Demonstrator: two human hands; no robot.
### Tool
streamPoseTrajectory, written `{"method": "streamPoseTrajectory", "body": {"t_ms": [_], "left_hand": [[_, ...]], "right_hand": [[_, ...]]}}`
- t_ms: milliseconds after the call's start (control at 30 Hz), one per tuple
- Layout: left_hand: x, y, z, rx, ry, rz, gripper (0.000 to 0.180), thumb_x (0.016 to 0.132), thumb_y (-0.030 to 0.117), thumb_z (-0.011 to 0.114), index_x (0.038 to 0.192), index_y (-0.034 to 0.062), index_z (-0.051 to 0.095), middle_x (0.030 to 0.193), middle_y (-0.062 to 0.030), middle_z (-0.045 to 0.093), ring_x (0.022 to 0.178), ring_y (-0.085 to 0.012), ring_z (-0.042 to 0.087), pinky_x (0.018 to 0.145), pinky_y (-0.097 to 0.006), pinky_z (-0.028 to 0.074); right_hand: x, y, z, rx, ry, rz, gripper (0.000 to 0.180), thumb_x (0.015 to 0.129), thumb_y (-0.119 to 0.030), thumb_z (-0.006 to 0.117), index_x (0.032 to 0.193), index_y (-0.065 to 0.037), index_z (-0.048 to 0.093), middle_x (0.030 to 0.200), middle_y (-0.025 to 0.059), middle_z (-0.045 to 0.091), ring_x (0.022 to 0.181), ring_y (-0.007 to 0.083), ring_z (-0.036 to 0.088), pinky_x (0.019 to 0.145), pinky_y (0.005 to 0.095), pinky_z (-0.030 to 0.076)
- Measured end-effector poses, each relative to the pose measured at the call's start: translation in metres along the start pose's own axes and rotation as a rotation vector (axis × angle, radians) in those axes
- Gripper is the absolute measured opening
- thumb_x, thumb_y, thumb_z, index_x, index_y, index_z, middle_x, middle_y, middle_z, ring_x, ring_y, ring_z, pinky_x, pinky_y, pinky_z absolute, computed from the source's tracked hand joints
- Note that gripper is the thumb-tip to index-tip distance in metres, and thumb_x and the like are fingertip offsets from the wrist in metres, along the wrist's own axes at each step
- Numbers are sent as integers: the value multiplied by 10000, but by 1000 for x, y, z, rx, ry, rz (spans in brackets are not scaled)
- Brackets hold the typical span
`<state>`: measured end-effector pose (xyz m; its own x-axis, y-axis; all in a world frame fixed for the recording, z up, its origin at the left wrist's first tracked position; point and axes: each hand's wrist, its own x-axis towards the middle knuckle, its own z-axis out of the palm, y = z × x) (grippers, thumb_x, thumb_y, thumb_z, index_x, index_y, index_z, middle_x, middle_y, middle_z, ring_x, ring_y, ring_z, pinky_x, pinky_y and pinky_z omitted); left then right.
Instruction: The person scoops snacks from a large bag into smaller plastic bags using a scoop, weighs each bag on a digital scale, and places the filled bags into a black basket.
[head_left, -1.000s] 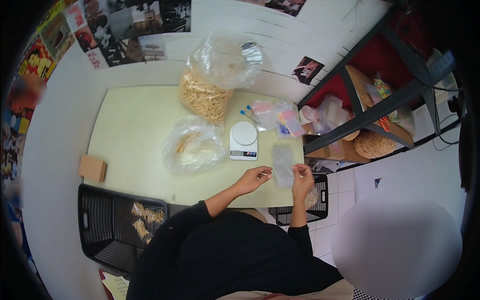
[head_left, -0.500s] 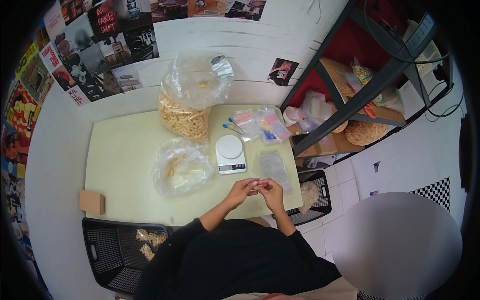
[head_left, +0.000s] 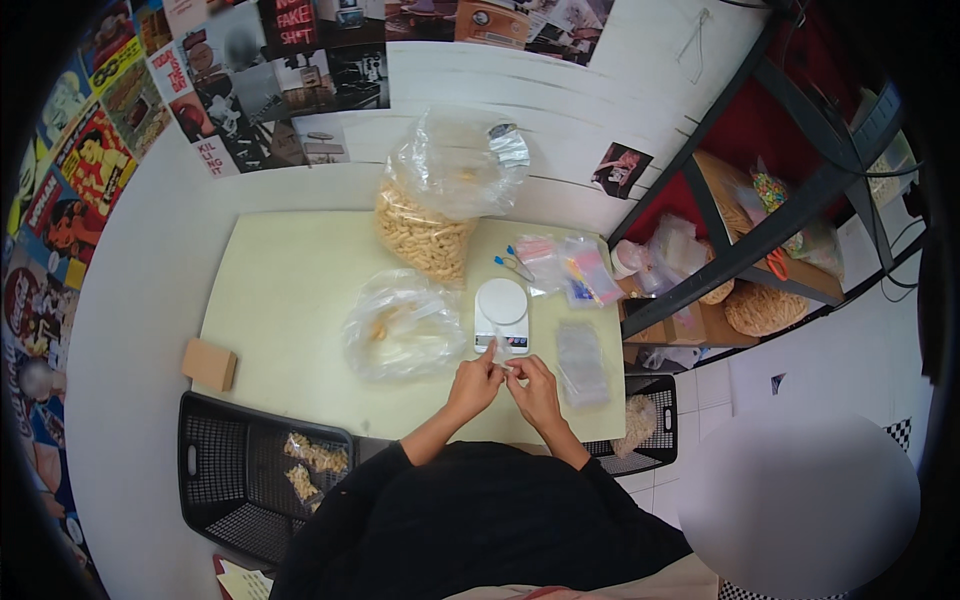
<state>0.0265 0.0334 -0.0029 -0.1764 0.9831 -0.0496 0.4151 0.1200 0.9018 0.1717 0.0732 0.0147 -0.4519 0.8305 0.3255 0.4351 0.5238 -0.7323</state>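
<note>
A small clear plastic bag (head_left: 502,346) now shows at the front of the white digital scale (head_left: 502,302), its near end seemingly pinched by fingertips of the left hand (head_left: 474,386) and right hand (head_left: 534,388); half a second ago it is not distinguishable there, so it appears already apart from the stack of clear bags (head_left: 582,365). It partly hides the display (head_left: 518,343), while an open plastic bag (head_left: 362,335) lies leftward and a large snack bag (head_left: 425,235) stands behind.

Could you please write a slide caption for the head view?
Left hand and right hand hold what looks like a small clear bag near a white scale on a pale table.
</note>
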Motion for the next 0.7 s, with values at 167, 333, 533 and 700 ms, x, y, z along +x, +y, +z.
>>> {"method": "streamPoseTrajectory", "body": {"t_ms": [167, 333, 533, 700], "left_hand": [[-17, 12, -27, 107, 161, -30, 660, 802, 85, 567, 1423, 22, 351, 723, -149, 686, 617, -254, 677, 664, -341, 528], [-31, 11, -45, 1, 167, -1, 694, 773, 128, 599, 1430, 107, 375, 704, -159, 661, 632, -313, 646, 621, -385, 505], [-54, 27, -71, 290, 156, 25, 793, 708, 208, 690, 1425, 111, 366, 1162, -135, 506, 1166, -294, 462, 924, -412, 393], [-66, 8, -61, 407, 419, 226, 838, 624, 250, 760, 1339, 69, 362, 1330, -149, 369, 1302, -339, 319, 1078, -557, 169]], "right_hand": [[19, -4, 7, -13, 69, -8, 144, 767, 46, 627, 900, 9, 584, 866, 111, 556, 743, 223, 594, 651, 330, 491], [26, -23, 26, 174, 17, -27, 118, 761, 84, 601, 855, 15, 586, 936, 128, 524, 769, 246, 583, 665, 354, 493], [25, -34, 31, 188, -177, -27, 249, 798, 107, 560, 918, -48, 714, 954, 116, 520, 840, 236, 582, 694, 321, 496], [14, -52, 43, 271, -329, -33, 227, 803, 91, 579, 957, -18, 704, 966, 95, 529, 817, 191, 574, 732, 291, 492]]}}
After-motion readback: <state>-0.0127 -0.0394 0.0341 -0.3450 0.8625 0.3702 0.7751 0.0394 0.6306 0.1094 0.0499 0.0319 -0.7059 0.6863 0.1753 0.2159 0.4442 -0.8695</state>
